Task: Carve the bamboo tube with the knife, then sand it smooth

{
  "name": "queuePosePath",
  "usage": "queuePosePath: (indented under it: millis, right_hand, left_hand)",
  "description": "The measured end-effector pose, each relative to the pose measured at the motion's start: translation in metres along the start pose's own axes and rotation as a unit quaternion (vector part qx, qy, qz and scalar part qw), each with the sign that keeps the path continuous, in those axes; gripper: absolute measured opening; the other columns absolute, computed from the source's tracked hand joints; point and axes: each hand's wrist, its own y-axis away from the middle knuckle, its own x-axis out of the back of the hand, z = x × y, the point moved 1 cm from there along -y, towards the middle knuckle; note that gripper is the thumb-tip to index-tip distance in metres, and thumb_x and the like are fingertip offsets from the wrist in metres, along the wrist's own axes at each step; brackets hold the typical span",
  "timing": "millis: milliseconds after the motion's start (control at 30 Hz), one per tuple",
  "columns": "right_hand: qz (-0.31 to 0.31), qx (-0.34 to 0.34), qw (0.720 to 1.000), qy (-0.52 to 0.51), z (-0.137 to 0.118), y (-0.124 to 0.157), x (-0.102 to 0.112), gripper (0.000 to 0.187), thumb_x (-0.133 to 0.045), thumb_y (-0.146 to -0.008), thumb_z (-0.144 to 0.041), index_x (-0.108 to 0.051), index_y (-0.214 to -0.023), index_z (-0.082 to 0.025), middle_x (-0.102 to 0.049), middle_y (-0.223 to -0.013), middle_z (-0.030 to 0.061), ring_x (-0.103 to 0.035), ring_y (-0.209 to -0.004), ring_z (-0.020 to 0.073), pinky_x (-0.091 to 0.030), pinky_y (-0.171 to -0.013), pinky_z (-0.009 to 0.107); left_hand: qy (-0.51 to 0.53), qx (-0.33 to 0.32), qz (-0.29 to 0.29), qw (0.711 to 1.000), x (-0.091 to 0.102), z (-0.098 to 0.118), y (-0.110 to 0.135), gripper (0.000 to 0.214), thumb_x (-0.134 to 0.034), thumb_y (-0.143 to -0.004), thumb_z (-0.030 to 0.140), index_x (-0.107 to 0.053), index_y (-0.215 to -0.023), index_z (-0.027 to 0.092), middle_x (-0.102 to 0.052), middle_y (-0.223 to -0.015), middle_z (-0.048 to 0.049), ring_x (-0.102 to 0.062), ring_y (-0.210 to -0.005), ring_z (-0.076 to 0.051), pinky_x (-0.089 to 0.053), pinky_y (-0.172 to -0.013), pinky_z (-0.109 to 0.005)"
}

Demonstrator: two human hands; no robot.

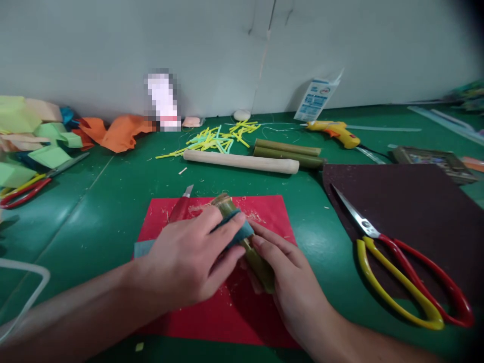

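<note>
Above a red sheet [170,315], my right hand [289,267] is closed around a green bamboo tube [260,269], which is tilted with its far end up and to the left. The fingers of my left hand [189,252] are wrapped over a teal strip [244,233] and press it onto the tube's upper part. Whether the strip is cloth or sandpaper, I cannot tell. Pale shavings [259,216] lie on the sheet near the tube. A red-handled craft knife [180,206] rests just beyond my left hand, its blade pointing away; part of it is hidden.
Behind the sheet lie a pale wooden rod [242,161], green bamboo pieces [287,154] and several yellow and mint strips [212,140]. Large scissors [372,232] rest on a dark sheet [412,201] at right. A yellow glue gun [336,132] lies behind; more scissors [30,191] are left.
</note>
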Motion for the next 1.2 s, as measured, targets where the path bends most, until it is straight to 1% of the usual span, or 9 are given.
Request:
queuePosePath:
  millis: [133,233,333,467,533,767,967,1133,1200]
  right_hand:
    - [0.018,0.002,1.000,0.003,-0.0007,0.0010,-0.0013,0.035,-0.064,-0.071,-0.036,-0.069,-0.103,-0.023,-0.061,-0.058,-0.0015,-0.044,-0.042,0.0082,-0.031,-0.038,0.021]
    - [0.028,0.003,1.000,-0.013,-0.0014,0.0013,-0.0024,0.036,-0.065,-0.069,-0.036,-0.069,-0.103,-0.023,-0.059,-0.055,-0.0023,-0.043,-0.041,0.0080,-0.030,-0.037,0.020]
    - [0.042,0.001,0.999,-0.017,-0.0022,0.0011,-0.0030,0.038,-0.067,-0.068,-0.036,-0.068,-0.104,-0.024,-0.063,-0.064,-0.0008,-0.046,-0.045,0.0089,-0.032,-0.038,0.020]
    - [0.036,0.006,0.999,-0.014,-0.0030,0.0008,-0.0028,0.035,-0.066,-0.068,-0.037,-0.070,-0.102,-0.025,-0.066,-0.070,0.0005,-0.049,-0.049,0.0095,-0.033,-0.039,0.019]
    - [0.040,0.001,0.999,-0.008,-0.0028,0.0004,-0.0022,0.037,-0.066,-0.069,-0.037,-0.069,-0.103,-0.025,-0.066,-0.071,0.0006,-0.049,-0.049,0.0095,-0.033,-0.039,0.019]
    - [0.031,0.016,0.999,0.015,-0.0028,0.0004,-0.0022,0.031,-0.065,-0.071,-0.037,-0.070,-0.101,-0.028,-0.063,-0.065,-0.0021,-0.045,-0.048,0.0081,-0.033,-0.044,0.021]
    - [0.027,0.007,0.999,0.015,-0.0039,0.0031,-0.0026,0.031,-0.065,-0.071,-0.036,-0.070,-0.100,-0.029,-0.062,-0.064,-0.0016,-0.043,-0.045,0.0080,-0.030,-0.040,0.021]
    - [-0.004,0.012,1.000,-0.026,-0.0043,0.0013,-0.0015,0.036,-0.066,-0.071,-0.032,-0.067,-0.106,-0.029,-0.059,-0.058,-0.0032,-0.048,-0.048,0.0092,-0.039,-0.045,0.021]
    - [-0.004,0.010,1.000,-0.023,-0.0039,0.0004,-0.0007,0.037,-0.064,-0.072,-0.033,-0.065,-0.109,-0.029,-0.056,-0.056,-0.0042,-0.046,-0.044,0.0084,-0.037,-0.040,0.020]
  left_hand:
    - [0.008,0.020,0.011,1.000,-0.0002,-0.0005,0.0001,0.037,-0.047,-0.088,0.032,-0.052,-0.121,0.017,-0.052,-0.085,-0.0051,-0.056,-0.077,-0.015,-0.051,-0.064,-0.027]
    - [0.052,0.019,-0.007,0.998,-0.0002,0.0006,0.0007,0.041,-0.048,-0.087,0.033,-0.049,-0.124,0.017,-0.053,-0.091,-0.0062,-0.055,-0.076,-0.014,-0.051,-0.063,-0.026]
    - [0.054,0.038,-0.006,0.998,-0.0007,-0.0001,0.0011,0.037,-0.045,-0.089,0.028,-0.051,-0.124,0.019,-0.053,-0.088,-0.0047,-0.054,-0.073,-0.013,-0.051,-0.066,-0.027]
    - [0.078,0.030,-0.012,0.996,-0.0025,-0.0029,0.0007,0.037,-0.041,-0.090,0.022,-0.048,-0.126,0.017,-0.053,-0.091,-0.0059,-0.054,-0.078,-0.014,-0.050,-0.068,-0.027]
    - [0.071,0.038,-0.006,0.997,-0.0027,-0.0042,0.0004,0.037,-0.041,-0.090,0.021,-0.049,-0.126,0.019,-0.052,-0.085,-0.0038,-0.052,-0.072,-0.012,-0.049,-0.066,-0.026]
    - [0.101,0.044,-0.008,0.994,-0.0027,-0.0047,0.0010,0.037,-0.040,-0.090,0.021,-0.049,-0.126,0.020,-0.050,-0.082,-0.0027,-0.050,-0.069,-0.011,-0.049,-0.068,-0.026]
    - [0.087,0.034,-0.002,0.996,-0.0041,-0.0050,0.0015,0.038,-0.041,-0.090,0.020,-0.049,-0.127,0.017,-0.050,-0.084,-0.0038,-0.050,-0.070,-0.012,-0.049,-0.064,-0.025]
    - [0.103,0.019,-0.012,0.994,-0.0063,-0.0017,0.0029,0.039,-0.041,-0.089,0.019,-0.047,-0.127,0.016,-0.052,-0.091,-0.0064,-0.053,-0.077,-0.014,-0.050,-0.069,-0.026]
    - [0.091,0.041,-0.007,0.995,-0.0070,-0.0026,0.0033,0.039,-0.041,-0.089,0.020,-0.048,-0.127,0.018,-0.052,-0.087,-0.0048,-0.053,-0.075,-0.013,-0.050,-0.071,-0.027]
